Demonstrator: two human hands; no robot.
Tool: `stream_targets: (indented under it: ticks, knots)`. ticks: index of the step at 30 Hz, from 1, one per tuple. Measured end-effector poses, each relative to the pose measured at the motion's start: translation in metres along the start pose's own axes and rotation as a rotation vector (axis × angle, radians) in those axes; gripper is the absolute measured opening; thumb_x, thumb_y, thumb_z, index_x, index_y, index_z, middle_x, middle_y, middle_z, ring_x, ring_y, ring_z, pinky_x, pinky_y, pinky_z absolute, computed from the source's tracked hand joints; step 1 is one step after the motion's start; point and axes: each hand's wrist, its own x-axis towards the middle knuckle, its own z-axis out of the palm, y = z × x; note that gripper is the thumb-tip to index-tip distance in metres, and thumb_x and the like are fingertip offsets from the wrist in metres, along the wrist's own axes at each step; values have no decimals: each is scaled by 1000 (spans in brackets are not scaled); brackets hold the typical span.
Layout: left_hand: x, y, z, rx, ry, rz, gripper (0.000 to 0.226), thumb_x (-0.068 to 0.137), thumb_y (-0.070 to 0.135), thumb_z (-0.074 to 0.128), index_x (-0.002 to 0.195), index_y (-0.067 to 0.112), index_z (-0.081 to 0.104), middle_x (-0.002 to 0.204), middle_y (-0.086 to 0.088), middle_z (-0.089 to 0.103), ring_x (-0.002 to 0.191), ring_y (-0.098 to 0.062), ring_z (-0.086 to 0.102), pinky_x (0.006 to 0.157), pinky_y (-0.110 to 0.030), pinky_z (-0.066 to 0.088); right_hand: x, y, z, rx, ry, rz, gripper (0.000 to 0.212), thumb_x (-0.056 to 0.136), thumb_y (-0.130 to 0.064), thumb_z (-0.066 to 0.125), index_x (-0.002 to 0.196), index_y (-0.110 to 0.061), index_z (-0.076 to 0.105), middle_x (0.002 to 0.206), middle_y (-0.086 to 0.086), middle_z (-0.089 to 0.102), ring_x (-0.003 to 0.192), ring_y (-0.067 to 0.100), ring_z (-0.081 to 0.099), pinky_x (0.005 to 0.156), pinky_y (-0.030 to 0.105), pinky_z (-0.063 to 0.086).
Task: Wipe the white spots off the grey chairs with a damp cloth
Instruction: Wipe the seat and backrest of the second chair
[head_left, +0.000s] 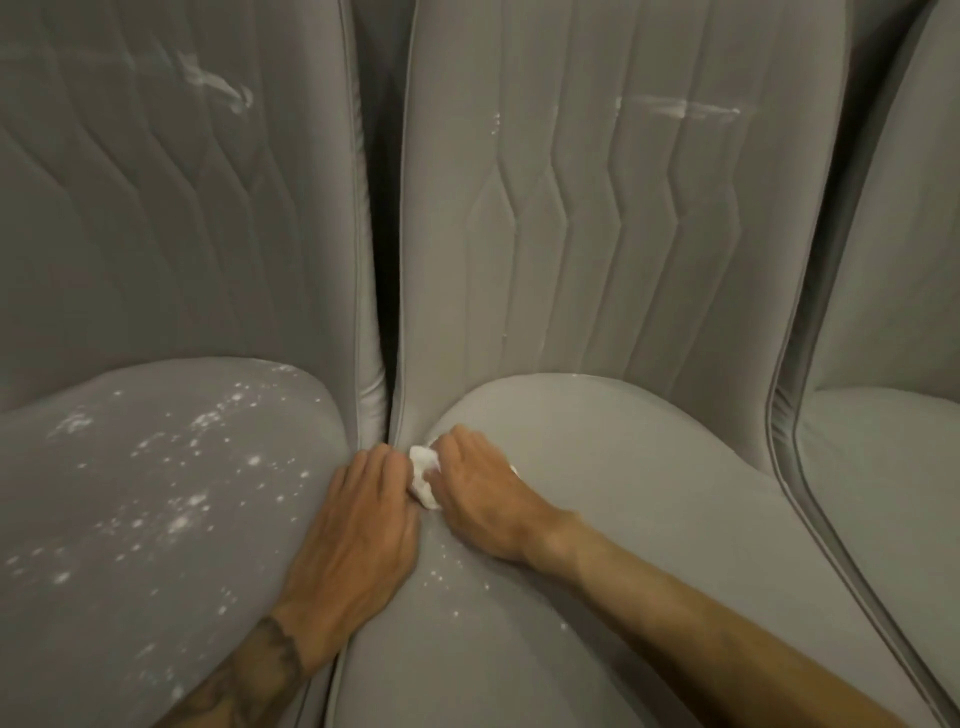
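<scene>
Head camera looks down on three grey chairs standing side by side, all upholstered in smooth matte fabric with piped edges and rounded seat cushions. The middle chair (649, 519) is my landmark. Its backrest is stitched with vertical lines that kink in a zigzag. The left chair (156, 260) stands just beside it, with a narrow dark gap (382, 260) between them. The right chair (893, 441) shows only in part at the frame's edge.

I hold one cloth (423, 478), a small white crumpled wad. It sits at the middle chair's left rear seat corner, against the seat, where seat meets backrest. My right hand (467, 488) has its fingers curled round it. My left hand (358, 525) lies palm down just left of the cloth, across the seam between the two seats. Its fingers bend into the gap with the tips hidden, so I cannot tell whether they grip anything.

White spots (192, 501) lie thick across the left chair's seat. A few specks (439, 574) sit on the middle chair's seat near its left edge. Two white smears show, one on the left backrest (218, 83) and one on the middle backrest (680, 109).
</scene>
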Motion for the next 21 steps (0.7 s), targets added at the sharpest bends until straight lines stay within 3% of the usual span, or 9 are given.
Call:
stream_targets:
  ticks: [2, 6, 12, 18, 21]
  knots:
    - [0, 2, -3, 9, 8, -24, 16, 89, 10, 38, 87, 25, 34, 84, 5, 33, 73, -17, 33, 69, -34, 28, 1, 11, -10, -3, 1, 14, 24, 104, -24, 37, 104, -5, 51, 105, 18, 50, 91, 32, 44, 82, 40, 32]
    - [0, 4, -5, 86, 9, -27, 22, 89, 6, 43, 87, 25, 31, 85, 4, 31, 75, -19, 32, 70, -38, 32, 24, 43, -30, -183, -47, 267, 24, 104, -13, 33, 113, 2, 50, 119, 23, 48, 106, 37, 45, 90, 44, 30]
    - [1, 3, -5, 88, 5, -44, 26, 86, 9, 46, 87, 29, 28, 84, 7, 31, 74, -20, 37, 70, -35, 21, -16, -16, -6, 27, -61, -37, 33, 104, -31, 29, 103, -7, 50, 103, 14, 49, 87, 29, 44, 79, 39, 33]
    - [1, 5, -9, 66, -16, -84, 20, 84, 4, 40, 86, 24, 35, 83, 4, 36, 75, -18, 33, 70, -36, 29, 15, 6, -21, -124, -55, 173, 27, 105, -24, 32, 111, -4, 48, 117, 17, 48, 101, 35, 46, 90, 44, 35]
    - [2, 5, -11, -18, -23, -83, 10, 85, 13, 35, 85, 22, 39, 81, 3, 39, 73, -21, 39, 69, -37, 33, -5, -23, -7, -33, -84, 35, 32, 103, -28, 31, 105, -4, 51, 108, 19, 51, 93, 35, 46, 82, 46, 35]
